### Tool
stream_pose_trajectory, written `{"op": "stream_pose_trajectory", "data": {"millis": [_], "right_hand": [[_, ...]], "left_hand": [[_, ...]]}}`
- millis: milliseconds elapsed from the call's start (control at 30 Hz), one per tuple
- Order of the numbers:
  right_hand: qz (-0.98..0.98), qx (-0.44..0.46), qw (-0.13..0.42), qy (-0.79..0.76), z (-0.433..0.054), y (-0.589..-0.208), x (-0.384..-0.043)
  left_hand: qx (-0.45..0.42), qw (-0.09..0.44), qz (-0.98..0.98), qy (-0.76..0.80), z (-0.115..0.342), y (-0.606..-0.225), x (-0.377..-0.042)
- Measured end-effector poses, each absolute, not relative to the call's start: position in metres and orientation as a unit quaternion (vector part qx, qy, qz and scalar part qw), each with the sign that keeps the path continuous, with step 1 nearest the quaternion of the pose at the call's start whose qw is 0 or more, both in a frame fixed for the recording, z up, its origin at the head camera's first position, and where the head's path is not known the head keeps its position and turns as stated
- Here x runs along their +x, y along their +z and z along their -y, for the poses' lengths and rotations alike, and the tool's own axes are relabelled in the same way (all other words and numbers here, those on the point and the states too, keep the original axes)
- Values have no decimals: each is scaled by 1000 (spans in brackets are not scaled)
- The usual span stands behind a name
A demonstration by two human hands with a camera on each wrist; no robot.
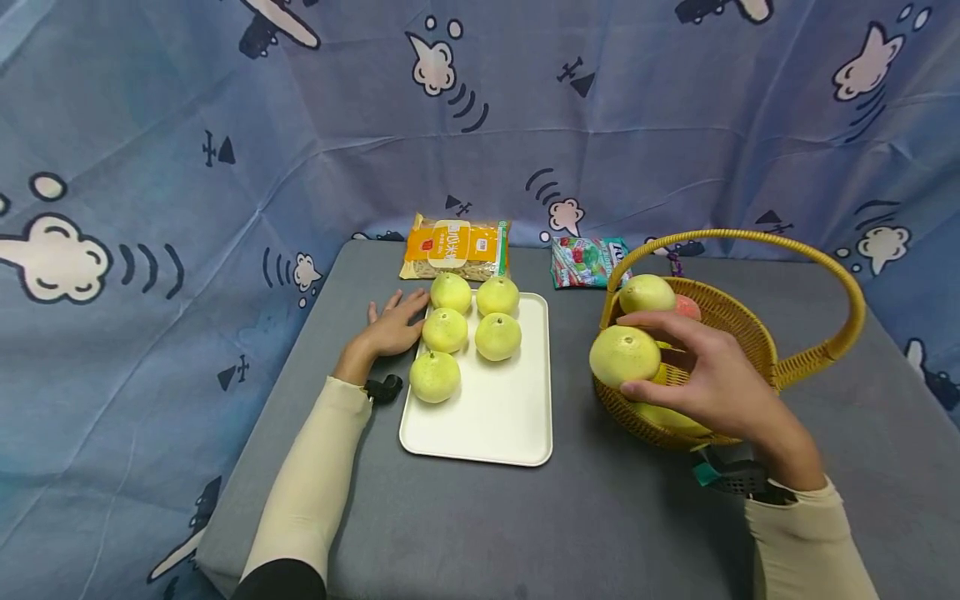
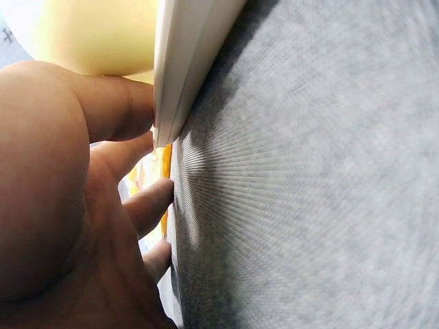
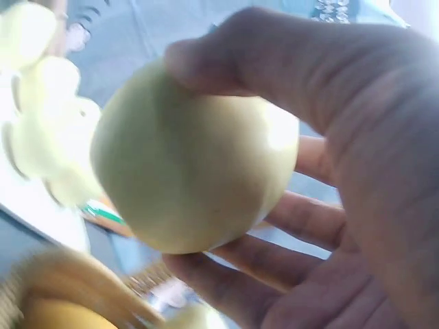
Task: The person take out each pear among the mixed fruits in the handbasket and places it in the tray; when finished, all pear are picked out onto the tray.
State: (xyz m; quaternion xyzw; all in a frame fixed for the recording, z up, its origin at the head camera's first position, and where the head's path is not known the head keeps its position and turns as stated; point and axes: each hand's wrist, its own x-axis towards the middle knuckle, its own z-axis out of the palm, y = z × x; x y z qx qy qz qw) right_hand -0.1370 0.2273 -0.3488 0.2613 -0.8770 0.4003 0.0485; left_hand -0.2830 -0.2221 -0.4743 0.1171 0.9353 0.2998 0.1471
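My right hand grips a round yellow-green fruit between thumb and fingers, over the left side of a wicker basket. The right wrist view shows the thumb on one side of the fruit and fingertips on the opposite side. My left hand, its fingers spread, rests by the upper left edge of a white tray. In the left wrist view the thumb touches the tray's rim. Several similar fruits lie on the tray's upper and left part.
The basket's arched handle rises over another yellow-green fruit, a reddish fruit and yellow fruit. An orange bag lies behind the tray, with a green packet to its right. A patterned cloth hangs behind the grey table.
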Motion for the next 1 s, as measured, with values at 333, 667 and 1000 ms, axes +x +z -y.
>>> {"op": "stream_pose_trajectory", "data": {"millis": [333, 667, 1000], "right_hand": [[861, 293, -16, 416, -176, -382, -155], [826, 302, -52, 473, -133, -428, -173], [816, 297, -40, 494, -106, -467, -180]], "left_hand": [[122, 149, -931, 311, 221, -474, -282], [118, 146, -935, 302, 220, -471, -280], [109, 153, -933, 306, 224, -486, -292]]}}
